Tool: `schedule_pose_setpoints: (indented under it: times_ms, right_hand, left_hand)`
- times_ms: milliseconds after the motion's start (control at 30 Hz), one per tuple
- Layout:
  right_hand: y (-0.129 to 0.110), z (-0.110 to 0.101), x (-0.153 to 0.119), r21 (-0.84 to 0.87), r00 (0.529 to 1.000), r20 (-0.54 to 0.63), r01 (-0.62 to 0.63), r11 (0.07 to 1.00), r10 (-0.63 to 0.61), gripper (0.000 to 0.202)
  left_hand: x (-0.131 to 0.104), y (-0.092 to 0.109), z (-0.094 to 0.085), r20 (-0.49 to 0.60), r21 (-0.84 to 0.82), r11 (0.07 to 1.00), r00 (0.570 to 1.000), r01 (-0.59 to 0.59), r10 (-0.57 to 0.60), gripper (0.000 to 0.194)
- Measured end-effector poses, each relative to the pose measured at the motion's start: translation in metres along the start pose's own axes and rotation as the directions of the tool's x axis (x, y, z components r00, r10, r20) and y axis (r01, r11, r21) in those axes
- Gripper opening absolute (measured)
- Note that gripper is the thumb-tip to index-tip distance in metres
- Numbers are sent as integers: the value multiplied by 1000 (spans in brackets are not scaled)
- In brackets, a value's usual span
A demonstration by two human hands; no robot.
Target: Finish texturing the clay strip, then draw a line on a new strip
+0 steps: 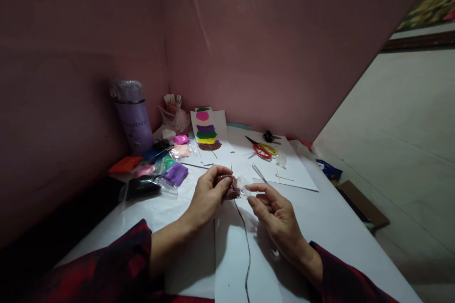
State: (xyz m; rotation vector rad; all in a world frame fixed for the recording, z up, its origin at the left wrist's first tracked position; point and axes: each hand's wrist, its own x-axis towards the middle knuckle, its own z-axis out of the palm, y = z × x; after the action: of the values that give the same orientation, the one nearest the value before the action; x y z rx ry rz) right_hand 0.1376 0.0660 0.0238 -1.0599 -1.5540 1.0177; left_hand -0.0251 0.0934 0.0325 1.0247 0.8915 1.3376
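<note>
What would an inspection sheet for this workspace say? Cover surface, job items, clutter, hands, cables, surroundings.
Surface: white table; paper sheet beneath the hands, marked with a dark wavy line.
Job items: brown packet with a clear wrapper; contents not identifiable.
Clutter: purple packet among other coloured packets, left; purple bottle behind them; red-and-yellow-handled scissors, blades slightly apart, right of the colour-banded sheet.
Hands: left hand grips the brown packet; right hand has thumb and index finger at the clear wrapper.
Cables: nothing seen.
Surroundings: pink wall behind; pale wall and brown cardboard beyond the table's right edge.
</note>
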Motion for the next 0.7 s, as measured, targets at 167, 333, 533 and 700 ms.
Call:
schedule_pose_setpoints:
  times_ms: [167,333,533,700]
  right_hand:
    - [4,0,0,20,998,-51,-39,999,40,27]
    - [8,0,0,116,984,-176,-13,993,34,30]
    - [8,-3,5,200,990,-88,-89,976,108,34]
    - [4,0,7,349,967,-130,-161,923,218,31]
  left_hand:
    - [-5,-1,2,92,50,999,996,-6,1,23]
    - [-6,1,4,49,31,1000,999,-7,5,25]
    - [-5,0,0,58,59,997,998,-40,37,21]
    - [-8,-4,-1,130,102,991,989,-90,77,17]
